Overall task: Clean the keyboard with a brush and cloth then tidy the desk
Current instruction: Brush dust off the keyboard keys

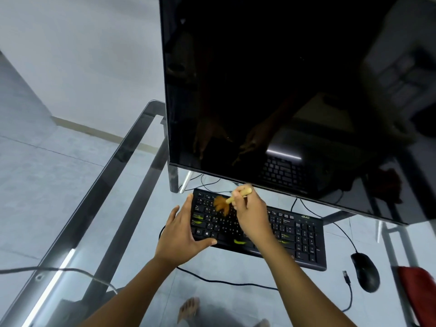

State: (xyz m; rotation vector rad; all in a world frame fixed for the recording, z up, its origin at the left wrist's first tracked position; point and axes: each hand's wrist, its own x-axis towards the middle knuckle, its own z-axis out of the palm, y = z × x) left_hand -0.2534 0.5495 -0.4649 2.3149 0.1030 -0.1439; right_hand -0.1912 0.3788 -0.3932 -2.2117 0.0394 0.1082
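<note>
Keyboard (299,234): black and full-size, lying slantwise on the glass desk (94,208) in the middle of the view. Its middle keys are hidden under the right hand. Several yellow-green marks on the keys are too blurred to identify.
Foot (188,308): bare, at 6 o'clock, seen only dimly through the glass.
Cable (224,282): black, running over the glass just in front of the keyboard toward 5 o'clock.
Cloth (417,291): red, at 4 o'clock, cut off by the edge of the view.
Mouse (365,272): black, at 4 o'clock of the keyboard, near it but apart.
Left hand (181,234): fingers straight along the keyboard's 9 o'clock end, thumb against its front edge.
Right hand (252,215): fingers curled tight round the brush handle, above the left half of the keys.
Brush (232,198): pale wooden handle. The brown bristles are blurred, over the keys near the keyboard's 10 o'clock corner.
Monitor (283,90): dark, at 12 o'clock, its top and right side cut off. It faintly reflects the hands and keys.
</note>
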